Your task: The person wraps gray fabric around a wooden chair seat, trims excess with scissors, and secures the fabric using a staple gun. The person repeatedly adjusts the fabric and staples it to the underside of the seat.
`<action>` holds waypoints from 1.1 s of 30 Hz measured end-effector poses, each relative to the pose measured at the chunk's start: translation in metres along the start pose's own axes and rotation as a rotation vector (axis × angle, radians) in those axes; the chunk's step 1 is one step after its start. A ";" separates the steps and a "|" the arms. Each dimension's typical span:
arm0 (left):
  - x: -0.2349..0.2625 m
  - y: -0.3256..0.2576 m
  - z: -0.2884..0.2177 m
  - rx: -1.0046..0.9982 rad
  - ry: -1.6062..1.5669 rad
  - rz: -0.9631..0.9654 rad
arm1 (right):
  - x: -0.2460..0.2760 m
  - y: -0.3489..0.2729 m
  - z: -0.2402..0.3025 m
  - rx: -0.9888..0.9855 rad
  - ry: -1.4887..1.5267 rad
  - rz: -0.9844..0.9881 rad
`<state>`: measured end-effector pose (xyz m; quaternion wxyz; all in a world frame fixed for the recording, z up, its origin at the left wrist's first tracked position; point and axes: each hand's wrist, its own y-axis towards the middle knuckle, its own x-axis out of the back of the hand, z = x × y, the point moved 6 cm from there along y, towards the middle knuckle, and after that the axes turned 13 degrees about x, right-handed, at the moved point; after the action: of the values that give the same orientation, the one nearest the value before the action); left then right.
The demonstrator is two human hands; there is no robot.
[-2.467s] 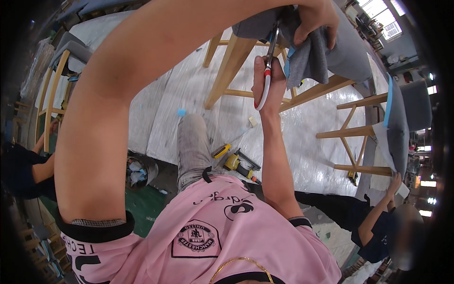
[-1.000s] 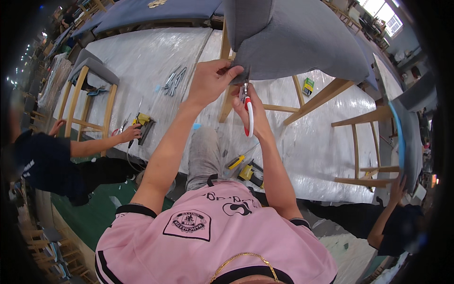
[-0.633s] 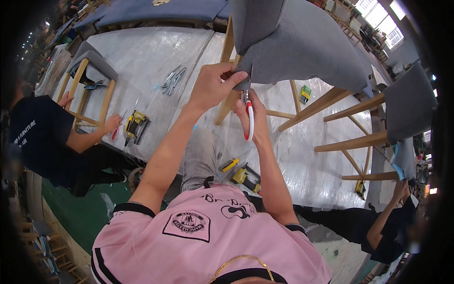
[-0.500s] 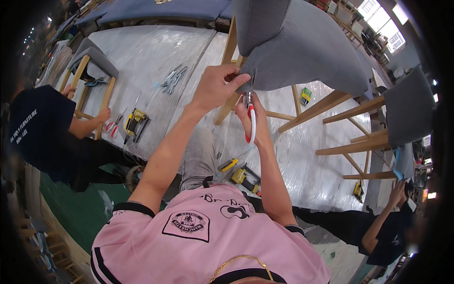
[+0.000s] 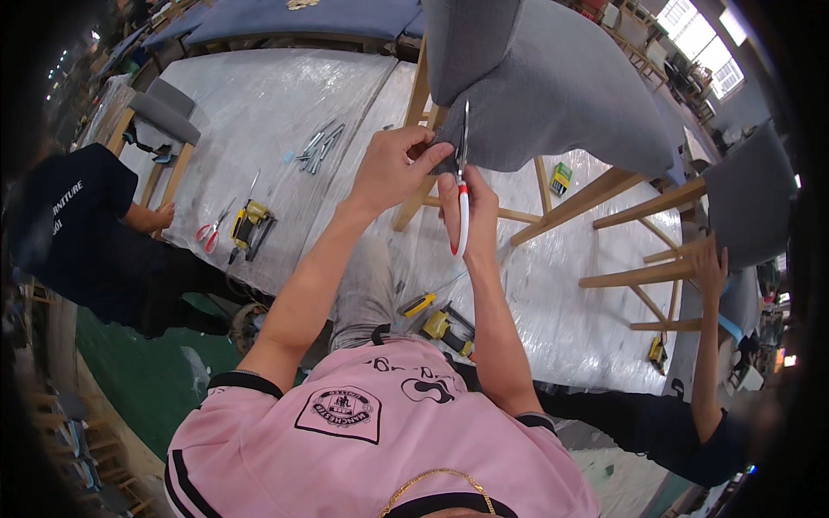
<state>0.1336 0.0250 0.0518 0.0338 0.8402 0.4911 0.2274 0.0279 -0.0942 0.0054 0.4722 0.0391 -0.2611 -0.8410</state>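
Since the frames a moment earlier, both hands have stayed at the lower edge of the grey chair seat point(image 5: 553, 86), while the worker in dark blue point(image 5: 78, 233) at the left has shifted back from the yellow power tool point(image 5: 248, 220) on the table. At this moment the left hand point(image 5: 393, 168) pinches the grey fabric at the seat's edge, its fingers closed on the cloth, right beside the wooden chair leg point(image 5: 414, 121). Just to its right, the right hand point(image 5: 471, 207) is wrapped around the red-and-white handles of a pair of scissors point(image 5: 462, 190), fingers clamped on them, the blades pointing up against the fabric where the left hand holds it; whether the blades are parted cannot be told. Upholstered chairs lie tipped on a long table covered in clear plastic sheet point(image 5: 259, 104). A small bundle of metal tools point(image 5: 318, 145) lies on the sheet to the left of the hands, with red-handled pliers point(image 5: 210, 231) near the table's edge. Another yellow tool point(image 5: 440, 326) rests below the forearms, close to the pink shirt point(image 5: 380, 440). At the right, another person's hand point(image 5: 710, 259) grips a wooden chair leg point(image 5: 648, 276).
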 end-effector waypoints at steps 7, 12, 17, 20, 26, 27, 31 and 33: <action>-0.005 -0.009 0.006 -0.008 0.044 -0.044 | 0.009 0.011 0.014 -0.001 -0.066 0.043; -0.042 -0.045 0.053 0.166 0.140 0.177 | 0.019 -0.026 -0.029 -0.027 -0.089 0.030; -0.105 -0.111 0.110 0.110 0.365 0.539 | 0.053 -0.111 -0.092 -0.405 -0.006 0.146; -0.120 -0.110 0.108 0.263 0.020 0.486 | 0.112 -0.208 -0.151 -0.518 -0.246 -0.021; -0.067 -0.021 0.015 -0.016 -0.369 -0.198 | 0.230 -0.473 -0.200 -0.977 -0.881 -0.120; -0.061 -0.010 -0.001 -0.052 -0.289 -0.184 | 0.238 -0.470 -0.199 -1.072 -0.931 -0.096; -0.043 0.008 -0.015 -0.129 -0.085 -0.134 | 0.237 -0.442 -0.219 -1.190 -0.999 -0.022; -0.040 0.005 -0.013 -0.149 -0.080 -0.122 | 0.225 -0.419 -0.258 -1.066 -0.988 -0.073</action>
<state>0.1156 -0.0135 0.0503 0.1296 0.8125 0.5212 0.2269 -0.3397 -0.2060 -0.3757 0.2257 -0.5721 0.0027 -0.7885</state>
